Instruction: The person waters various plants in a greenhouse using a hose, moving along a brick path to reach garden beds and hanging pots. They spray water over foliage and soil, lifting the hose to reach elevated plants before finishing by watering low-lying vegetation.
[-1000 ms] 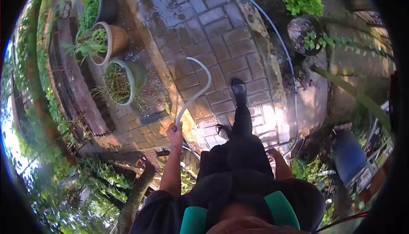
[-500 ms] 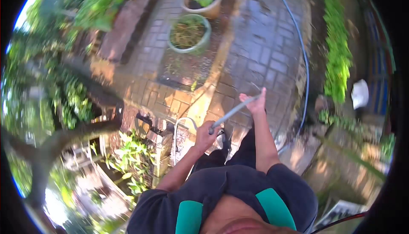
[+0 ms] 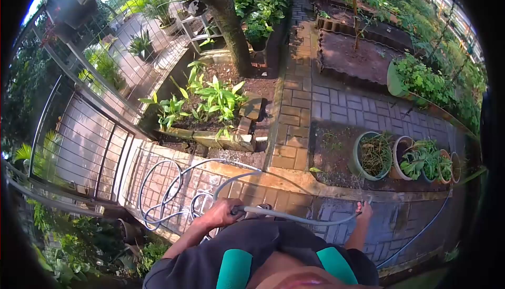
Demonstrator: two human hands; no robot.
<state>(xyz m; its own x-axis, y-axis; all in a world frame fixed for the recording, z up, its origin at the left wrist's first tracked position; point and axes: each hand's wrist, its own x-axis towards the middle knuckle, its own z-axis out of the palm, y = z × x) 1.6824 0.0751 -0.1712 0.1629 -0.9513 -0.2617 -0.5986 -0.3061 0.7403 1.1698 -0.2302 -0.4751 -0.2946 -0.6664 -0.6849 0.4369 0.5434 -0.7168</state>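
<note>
A grey hose (image 3: 300,216) runs across in front of my body. My left hand (image 3: 220,213) is closed around it near a dark fitting, at the centre left. Out to the right, my right hand (image 3: 364,210) has its fingers wrapped round the hose close to its end, and water seems to spray from there toward the pots. A green pot (image 3: 362,169) with dry plant matter stands just beyond my right hand. More of the hose lies in loops (image 3: 164,197) on the sunlit bricks at the left.
Several more pots (image 3: 395,172) stand in a row at the right. A planting bed with a low brick edge (image 3: 210,139) and a tree trunk (image 3: 231,31) are ahead. A metal gate (image 3: 97,147) is at the left. A blue hose (image 3: 421,231) runs along the right.
The view has swung left, bringing the gate, bed and hose loops into sight. My right hand has gone from open beneath the hose to closed on it, farther out to the right.
</note>
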